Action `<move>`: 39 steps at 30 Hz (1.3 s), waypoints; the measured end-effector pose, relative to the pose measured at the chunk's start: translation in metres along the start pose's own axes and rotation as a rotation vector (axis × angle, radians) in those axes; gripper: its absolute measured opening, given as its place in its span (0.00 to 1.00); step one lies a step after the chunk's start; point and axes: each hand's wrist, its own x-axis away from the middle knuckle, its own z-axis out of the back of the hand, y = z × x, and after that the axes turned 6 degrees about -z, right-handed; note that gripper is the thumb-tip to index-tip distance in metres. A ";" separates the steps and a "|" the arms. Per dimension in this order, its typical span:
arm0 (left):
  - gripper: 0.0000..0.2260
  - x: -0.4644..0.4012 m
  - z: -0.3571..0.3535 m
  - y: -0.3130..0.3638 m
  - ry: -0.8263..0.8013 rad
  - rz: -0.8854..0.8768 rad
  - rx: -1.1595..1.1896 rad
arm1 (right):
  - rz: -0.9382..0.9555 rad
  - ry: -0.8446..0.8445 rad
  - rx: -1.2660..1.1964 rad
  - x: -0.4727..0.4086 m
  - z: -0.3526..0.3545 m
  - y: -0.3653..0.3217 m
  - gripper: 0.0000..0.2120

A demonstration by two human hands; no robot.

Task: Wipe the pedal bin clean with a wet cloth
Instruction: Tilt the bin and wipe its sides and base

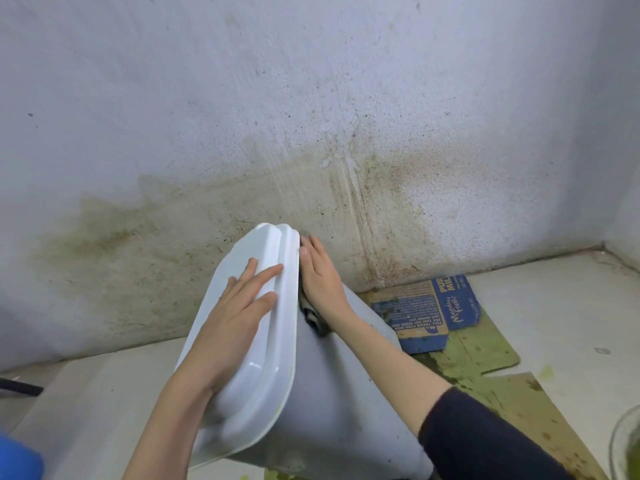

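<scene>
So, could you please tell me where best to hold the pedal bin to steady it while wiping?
Probably on the closed lid, from above on the left: it faces up, broad and flat, and the left hand already lies there, leaving the side free for the right hand and cloth.

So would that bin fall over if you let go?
Probably. The pedal bin is tilted, and the left hand lies flat on its lid. It looks like light plastic. The right hand presses a cloth on its side.

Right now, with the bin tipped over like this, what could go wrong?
1. The pedal bin is tilted, steadied only by the left hand flat on its lid; it could slip.
2. The right hand presses the cloth near the stained wall, which might re-soil the cloth.
</scene>
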 end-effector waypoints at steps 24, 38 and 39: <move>0.21 -0.018 0.010 -0.029 -0.042 0.030 -0.026 | -0.364 0.140 0.002 0.098 0.038 0.133 0.21; 0.15 -0.007 -0.022 0.015 -0.027 -0.016 -0.096 | -0.152 0.122 -0.246 0.166 0.012 0.010 0.18; 0.16 -0.007 -0.020 0.013 -0.033 -0.017 -0.093 | -0.101 0.102 -0.254 0.168 0.011 0.004 0.18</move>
